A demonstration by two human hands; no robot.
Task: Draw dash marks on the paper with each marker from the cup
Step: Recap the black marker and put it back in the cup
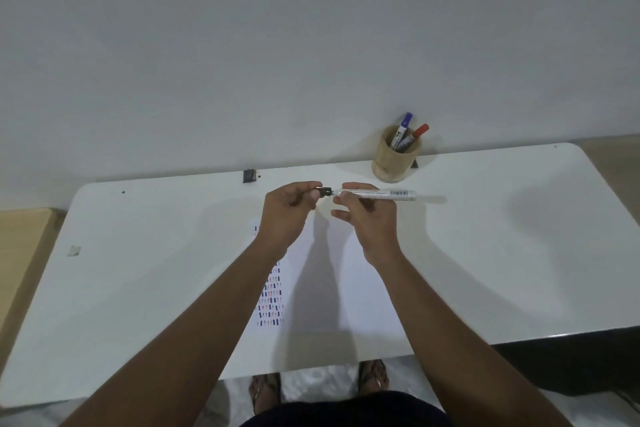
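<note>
Hands were raised over the counter [485,253] centre. Left hand [289,210] pinched a black cap [323,191]; right hand [367,215] gripped the white marker [384,193], held level, cap end meeting the cap. Paper [360,288] lay beneath, dash rows along its left side. Cup [394,159] stood near the far edge, holding a blue marker [403,126] and a red marker [417,133].

The white marker [375,193] gripped in the right hand [367,215] carries a barcode near its far end; digits illegible. The blue-capped marker [401,130] in the cup [394,163] beyond that hand bears dark lettering, too small to read.
</note>
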